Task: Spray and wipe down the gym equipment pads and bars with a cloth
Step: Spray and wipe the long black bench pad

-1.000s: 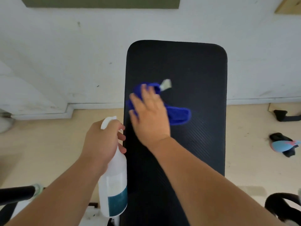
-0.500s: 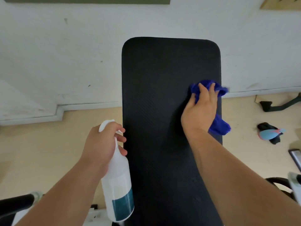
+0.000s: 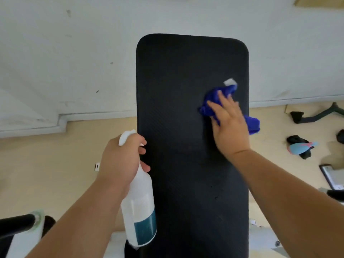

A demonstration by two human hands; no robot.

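At centre right of the frame, a crumpled blue cloth (image 3: 212, 98) lies on the black padded surface (image 3: 176, 81) near its right edge. One end trails off that edge, and a white tag (image 3: 230, 82) points to the upper right. The surface's long axis runs top to bottom of the frame, with its rounded far end toward the white wall (image 3: 74, 53). The right grip (image 3: 229, 127) lies flat on the cloth, fingers straight and slanting up-left, pressing it down. At lower left, the left grip (image 3: 119, 161) curls around the neck of a white spray bottle (image 3: 139, 211), which hangs base down beside the surface's left edge. Its teal label (image 3: 146, 229) shows no writing that can be read.
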